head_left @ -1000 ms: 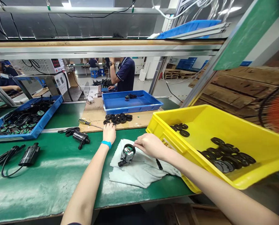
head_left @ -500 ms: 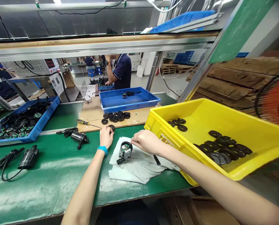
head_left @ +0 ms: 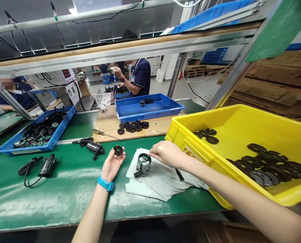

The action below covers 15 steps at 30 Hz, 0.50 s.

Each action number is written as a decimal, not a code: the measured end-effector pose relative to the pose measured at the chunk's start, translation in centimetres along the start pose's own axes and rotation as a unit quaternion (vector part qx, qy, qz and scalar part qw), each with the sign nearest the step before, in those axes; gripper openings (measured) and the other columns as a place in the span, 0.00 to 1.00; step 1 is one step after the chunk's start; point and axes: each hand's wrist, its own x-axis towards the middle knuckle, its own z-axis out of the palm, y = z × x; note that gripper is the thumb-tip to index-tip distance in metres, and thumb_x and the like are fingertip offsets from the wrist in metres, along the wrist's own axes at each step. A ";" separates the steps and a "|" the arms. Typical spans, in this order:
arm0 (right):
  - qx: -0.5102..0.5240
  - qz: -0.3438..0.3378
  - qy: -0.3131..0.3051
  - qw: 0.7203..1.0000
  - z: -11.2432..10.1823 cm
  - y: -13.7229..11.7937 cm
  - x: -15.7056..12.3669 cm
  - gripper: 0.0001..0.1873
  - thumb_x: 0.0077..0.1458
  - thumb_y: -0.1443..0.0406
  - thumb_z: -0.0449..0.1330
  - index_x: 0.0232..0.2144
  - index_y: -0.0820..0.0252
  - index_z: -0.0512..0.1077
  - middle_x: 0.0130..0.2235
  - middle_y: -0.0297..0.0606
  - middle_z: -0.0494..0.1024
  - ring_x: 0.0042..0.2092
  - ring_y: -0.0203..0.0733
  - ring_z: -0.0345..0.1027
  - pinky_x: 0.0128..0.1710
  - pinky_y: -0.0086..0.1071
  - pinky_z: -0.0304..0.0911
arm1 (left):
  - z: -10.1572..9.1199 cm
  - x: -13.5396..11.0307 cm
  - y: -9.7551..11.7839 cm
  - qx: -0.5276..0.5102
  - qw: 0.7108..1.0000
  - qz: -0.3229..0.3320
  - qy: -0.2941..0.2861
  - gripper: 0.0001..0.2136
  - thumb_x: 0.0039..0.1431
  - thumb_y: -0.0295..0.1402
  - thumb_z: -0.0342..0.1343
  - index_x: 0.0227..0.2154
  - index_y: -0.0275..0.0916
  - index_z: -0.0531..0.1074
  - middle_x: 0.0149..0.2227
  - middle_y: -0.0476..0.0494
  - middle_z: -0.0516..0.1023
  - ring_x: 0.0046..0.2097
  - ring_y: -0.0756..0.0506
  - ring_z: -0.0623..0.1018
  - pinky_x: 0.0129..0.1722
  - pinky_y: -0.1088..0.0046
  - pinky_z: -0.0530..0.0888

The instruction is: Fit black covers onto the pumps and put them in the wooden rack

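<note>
Black housing point(head_left: 143, 164) stands open-topped on the cloth point(head_left: 152, 187), toward the front edge of the bench point(head_left: 71, 199); your right hand point(head_left: 167, 152) pinches at its rim, hold unclear; your left hand point(head_left: 111, 167), half-curled, holds a ring point(head_left: 118, 153) not yet on it.

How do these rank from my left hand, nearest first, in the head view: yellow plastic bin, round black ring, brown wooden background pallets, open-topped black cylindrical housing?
From your left hand:
1. Round black ring: held at its fingers.
2. Open-topped black cylindrical housing: to its right, on the pale cloth.
3. Yellow plastic bin: farther right.
4. Brown wooden pallets: background, beyond the bench.
</note>
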 end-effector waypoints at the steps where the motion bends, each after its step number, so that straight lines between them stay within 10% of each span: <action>1: 0.000 0.004 -0.004 1.000 -0.1 -0.1 0.0 0.18 0.67 0.62 0.55 0.31 0.61 0.80 0.33 0.41 0.82 0.35 0.43 0.74 0.32 0.33 0.49 | 0.0 0.0 -0.1 0.008 1.000 0.001 0.005 0.17 0.57 0.37 0.66 0.46 0.36 0.72 0.49 0.35 0.80 0.46 0.43 0.81 0.52 0.65 0.74; 7: -0.005 0.019 -0.011 1.000 -0.5 -0.3 0.0 0.17 0.66 0.61 0.55 0.32 0.61 0.81 0.35 0.44 0.83 0.37 0.44 0.76 0.32 0.32 0.50 | 0.8 -0.2 -0.8 0.100 0.995 0.030 -0.005 0.27 0.56 0.39 0.67 0.56 0.44 0.66 0.42 0.43 0.82 0.45 0.40 0.82 0.52 0.61 0.74; 15: 0.003 0.025 -0.010 1.000 -0.6 -0.2 0.3 0.17 0.66 0.62 0.56 0.33 0.62 0.82 0.36 0.47 0.84 0.37 0.45 0.76 0.31 0.32 0.50 | 2.2 -1.0 -1.9 0.212 0.974 0.073 0.014 0.21 0.52 0.44 0.69 0.44 0.39 0.72 0.43 0.41 0.81 0.48 0.40 0.81 0.54 0.61 0.72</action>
